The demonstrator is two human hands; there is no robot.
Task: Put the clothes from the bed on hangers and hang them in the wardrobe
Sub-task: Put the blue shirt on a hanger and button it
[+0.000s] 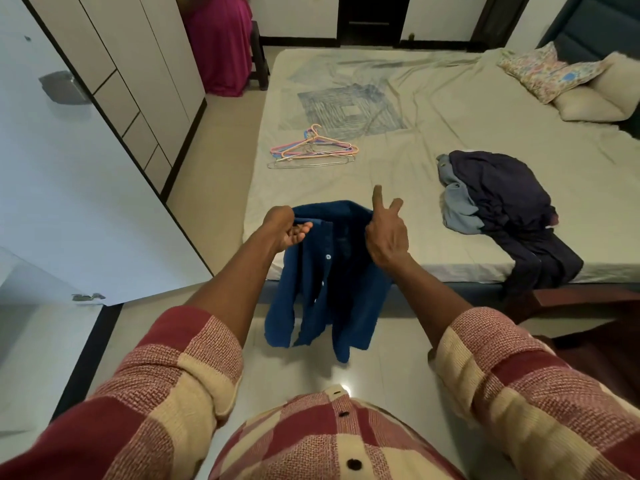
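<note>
A blue buttoned shirt (329, 282) hangs in the air in front of the bed's near edge. My left hand (285, 230) grips its left shoulder. My right hand (386, 233) pinches its right shoulder, with two fingers sticking up. Several plastic and wire hangers (313, 150) lie in a heap on the bed (433, 109), beyond the shirt. A pile of dark and light-blue clothes (498, 202) lies to the right, partly draped over the bed's edge. The wardrobe (114, 81) stands along the left, with an open white door (62, 168) near me.
Pillows (568, 84) lie at the bed's far right by the headboard. A magenta cloth (221, 43) hangs over a chair at the back left. A strip of tiled floor (214, 150) runs between wardrobe and bed. A dark doorway is at the back.
</note>
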